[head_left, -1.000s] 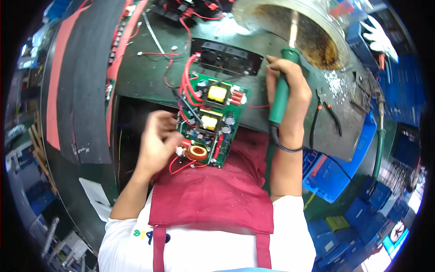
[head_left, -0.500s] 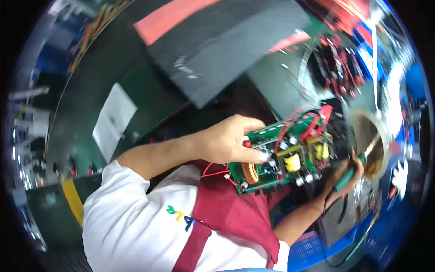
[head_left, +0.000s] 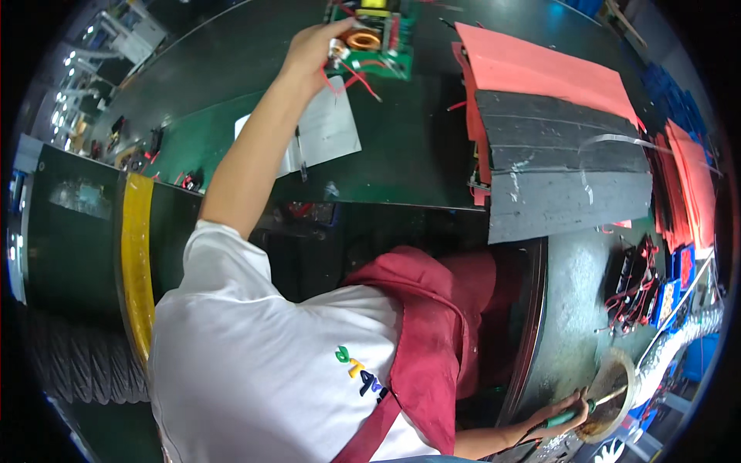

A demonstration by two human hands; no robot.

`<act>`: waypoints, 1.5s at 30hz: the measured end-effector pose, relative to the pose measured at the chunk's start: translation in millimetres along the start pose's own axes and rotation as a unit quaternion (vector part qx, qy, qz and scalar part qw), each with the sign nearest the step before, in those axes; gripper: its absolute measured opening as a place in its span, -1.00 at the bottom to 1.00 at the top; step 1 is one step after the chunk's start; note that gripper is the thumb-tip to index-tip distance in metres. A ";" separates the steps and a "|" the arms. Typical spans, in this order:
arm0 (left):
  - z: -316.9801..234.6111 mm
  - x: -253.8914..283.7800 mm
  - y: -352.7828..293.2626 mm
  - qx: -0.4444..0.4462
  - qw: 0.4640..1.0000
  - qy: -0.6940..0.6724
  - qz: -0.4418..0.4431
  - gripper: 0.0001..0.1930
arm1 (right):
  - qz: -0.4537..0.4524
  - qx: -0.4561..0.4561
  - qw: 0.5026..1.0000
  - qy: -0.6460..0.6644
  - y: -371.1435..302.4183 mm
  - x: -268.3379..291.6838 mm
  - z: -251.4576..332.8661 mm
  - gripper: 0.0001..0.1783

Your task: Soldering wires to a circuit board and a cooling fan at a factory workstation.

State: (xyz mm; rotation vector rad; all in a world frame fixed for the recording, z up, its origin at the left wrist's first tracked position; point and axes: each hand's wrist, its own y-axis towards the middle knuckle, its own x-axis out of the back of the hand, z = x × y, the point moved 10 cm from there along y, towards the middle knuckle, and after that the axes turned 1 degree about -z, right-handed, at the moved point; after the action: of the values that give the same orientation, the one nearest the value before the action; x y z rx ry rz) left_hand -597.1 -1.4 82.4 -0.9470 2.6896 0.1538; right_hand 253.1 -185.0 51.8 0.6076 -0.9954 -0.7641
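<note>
My left hand (head_left: 310,50), arm stretched out, grips a green circuit board (head_left: 399,65) by its edge above the far part of the bench. The board carries a copper-wound coil (head_left: 361,39), a yellow-wrapped part and loose red wires; its far end is cut off by the picture's edge. At the lower right, my right hand (head_left: 577,407) is closed around the green handle of a soldering iron (head_left: 559,419). Its metal tip points into the mouth of a round, pale fume hood (head_left: 617,370).
An open notebook (head_left: 332,127) with a pen lies below the board. Grey and pink sheets (head_left: 571,166) are stacked at the bench's front edge. Dark parts with red wires (head_left: 634,285) lie near small blue bins (head_left: 668,299). A silver flexible duct (head_left: 671,347) runs to the hood.
The board has gone with my left hand from in front of my body to the far left of the bench. My right hand still holds the iron by the hood. The view has turned left.
</note>
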 end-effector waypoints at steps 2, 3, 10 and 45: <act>30.6 78.1 59.0 0.007 0.992 -0.011 -0.127 -0.68 | 0.012 0.019 0.999 -0.026 5.4 0.2 7.9 -0.82; 47.0 103.7 85.9 0.007 0.991 -0.010 -0.132 -0.68 | 0.014 0.023 1.000 -0.009 8.3 2.1 14.2 -0.82; 69.3 277.5 115.3 0.028 0.916 0.177 -0.360 -0.40 | 0.046 0.152 0.987 0.005 25.5 -10.8 72.8 -0.86; 13.2 50.4 84.7 -0.297 0.710 0.563 -0.302 -0.39 | 0.076 -0.089 0.993 -0.022 3.4 -22.1 6.9 -0.87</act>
State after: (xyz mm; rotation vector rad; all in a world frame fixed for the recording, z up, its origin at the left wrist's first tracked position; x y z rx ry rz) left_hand -684.6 37.0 55.1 -2.8558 3.0517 0.4209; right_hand 240.5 -166.2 46.1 0.3568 -0.9896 -0.7240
